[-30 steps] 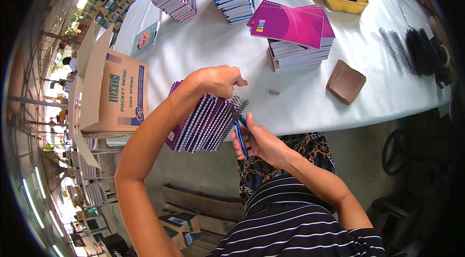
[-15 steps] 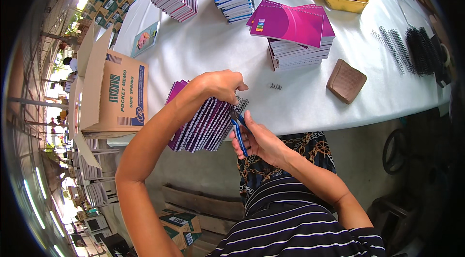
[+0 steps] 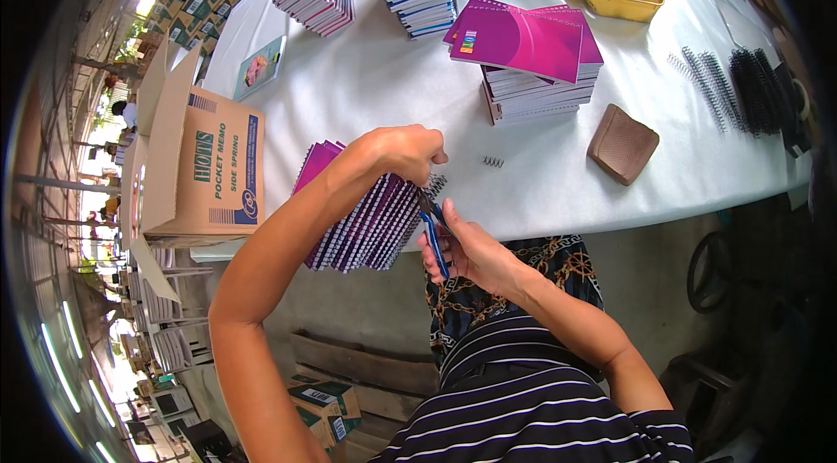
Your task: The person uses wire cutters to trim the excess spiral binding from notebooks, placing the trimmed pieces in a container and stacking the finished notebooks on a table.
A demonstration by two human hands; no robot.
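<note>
Notebooks (image 3: 362, 219) fanned, spines toward table edge, in left grip (image 3: 405, 153); blue pliers (image 3: 433, 232) upright in right grip (image 3: 466, 249).

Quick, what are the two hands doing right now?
Left hand: closed on the top edge of the purple spiral notebooks.
Right hand: closed around blue-handled pliers.

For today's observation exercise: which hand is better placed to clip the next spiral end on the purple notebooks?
Right. The right hand already holds the blue-handled pliers at the spiral edge, while the left hand is busy gripping the purple notebook stack at the table edge.
</note>
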